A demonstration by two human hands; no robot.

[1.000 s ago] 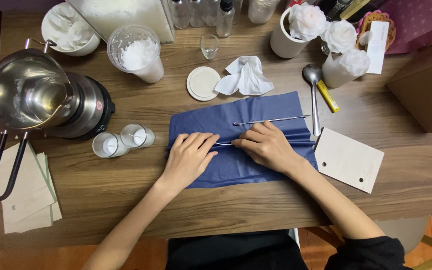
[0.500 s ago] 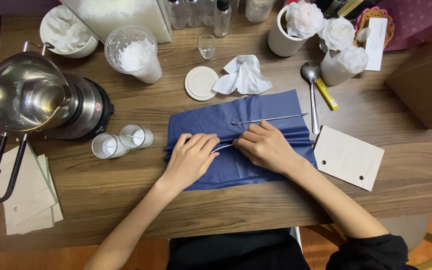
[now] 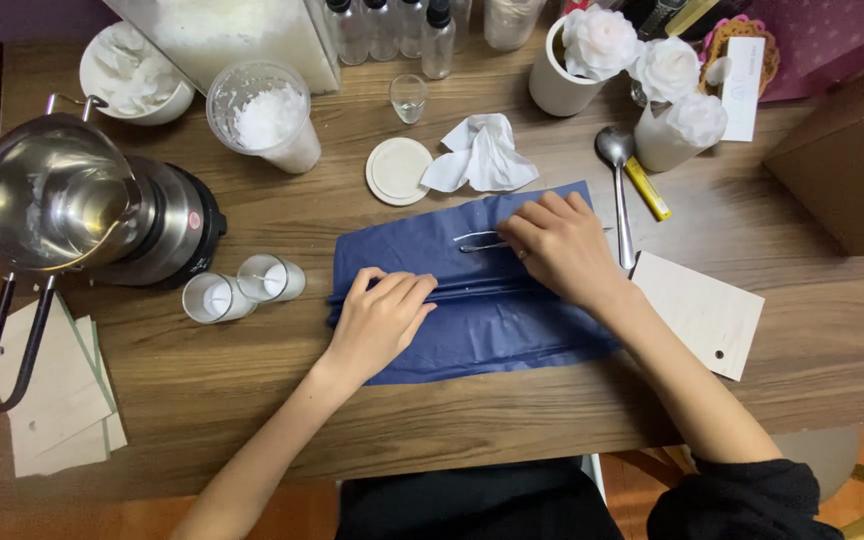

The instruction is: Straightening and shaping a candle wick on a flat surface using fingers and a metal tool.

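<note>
Thin metal tweezers (image 3: 482, 241) lie left-right on creased blue tissue paper (image 3: 472, 330), under right hand (image 3: 562, 245) fingertips, apparently pinching. Left hand (image 3: 382, 320) flat, fingers together, pressing the fold, farther away.

Tissue sheet (image 3: 482, 320) lies centre on the tabletop (image 3: 252, 400). Left hand (image 3: 380, 322) rests on its left part; right hand (image 3: 562, 245) on its far right part, at the tweezers (image 3: 477, 241) lying on the sheet. Behind the sheet: round lid (image 3: 399, 171), crumpled tissue (image 3: 482, 155) just right of it. Spoon (image 3: 616, 190) right of the sheet; card (image 3: 697, 312) nearer, right. Two small candle jars (image 3: 242, 288) left of the sheet; melting pot (image 3: 52, 205) farther left.
</note>
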